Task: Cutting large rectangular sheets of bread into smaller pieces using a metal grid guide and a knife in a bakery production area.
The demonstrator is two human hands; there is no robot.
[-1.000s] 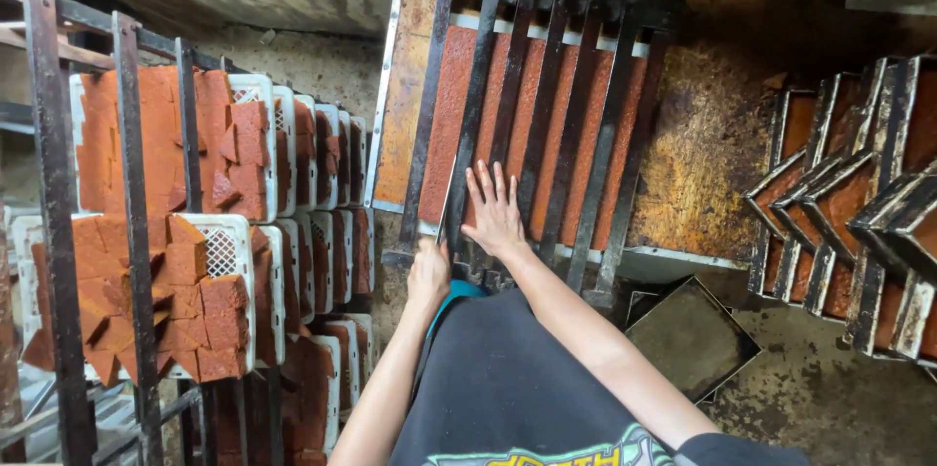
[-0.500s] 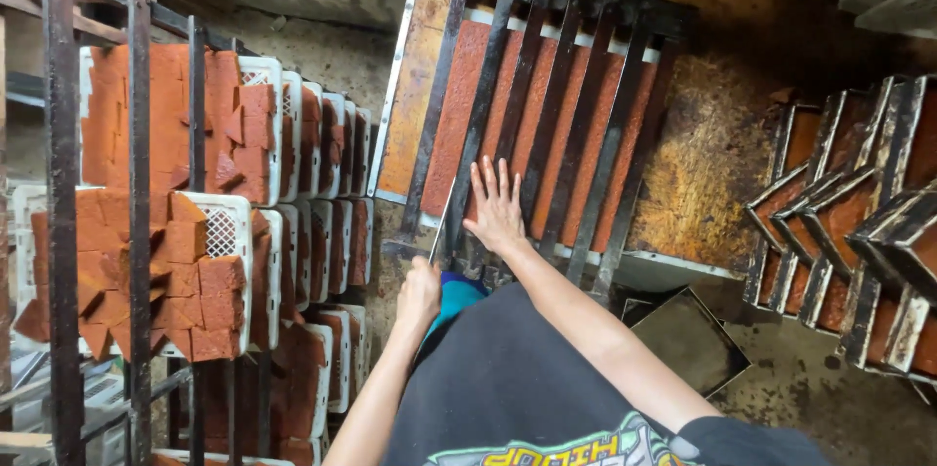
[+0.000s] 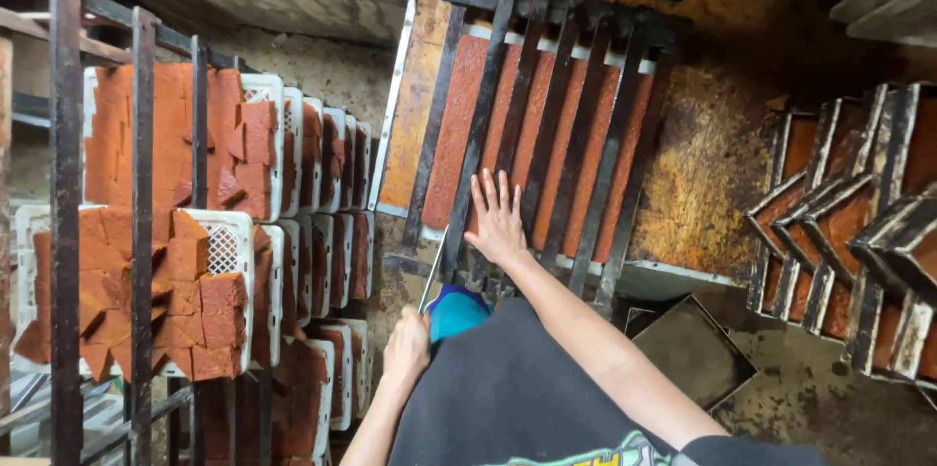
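Right hand (image 3: 498, 222) lies flat, fingers spread, on the slatted frame (image 3: 547, 124) over the reddish slab (image 3: 459, 124); left hand (image 3: 406, 347), closed, holds a blade (image 3: 431, 276) at its near edge, no cuts visible yet.

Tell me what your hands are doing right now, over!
Right hand flat on the slatted frame over the red slab. Left hand grips a knife at the frame's near edge. Nothing blocking.

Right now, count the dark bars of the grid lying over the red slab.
7. They run side by side up the slab, from the left edge to the right edge. The right hand presses on two of them.
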